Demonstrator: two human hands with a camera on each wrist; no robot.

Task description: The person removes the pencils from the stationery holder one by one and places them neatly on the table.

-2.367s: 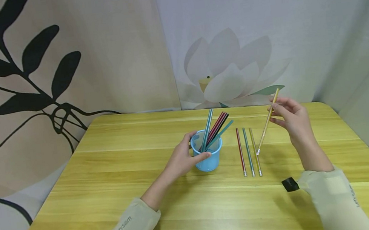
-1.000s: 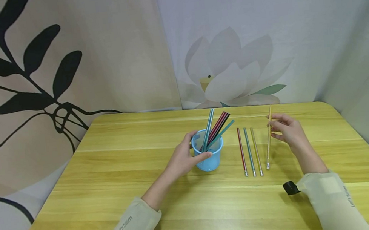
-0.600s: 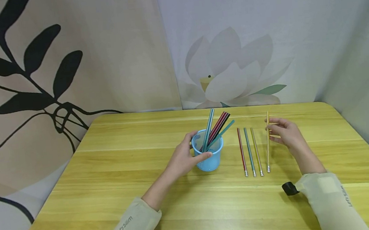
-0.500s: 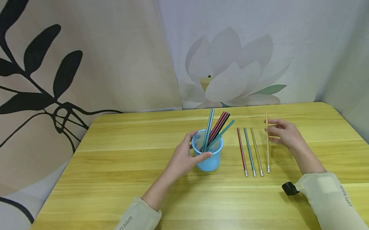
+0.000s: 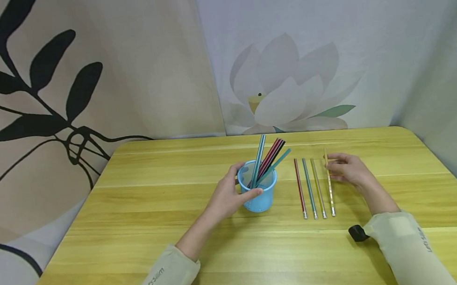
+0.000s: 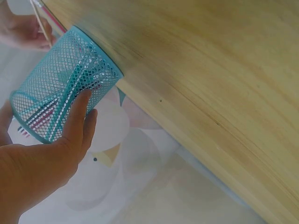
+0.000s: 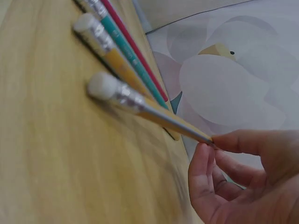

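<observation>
My left hand grips a light-blue mesh pencil cup, thumb and fingers around its rim. Several teal, red and dark pencils lean inside it. Between thumb and fingertips my right hand pinches a yellow pencil, its white eraser end toward me and low over the table. To its left a row lies on the wood: a red pencil, a teal pencil and another yellow pencil, roughly parallel, erasers all toward me. In the left wrist view the cup's mesh wall shows the pencils within.
The wooden table reaches back to a printed cloth backdrop with leaf and lotus patterns. A black device sits at the right sleeve's cuff, close above the tabletop.
My right hand has brought the yellow pencil left and down, from a raised slant to a line beside the row, its eraser end level with the others. The left hand stays on the cup.
</observation>
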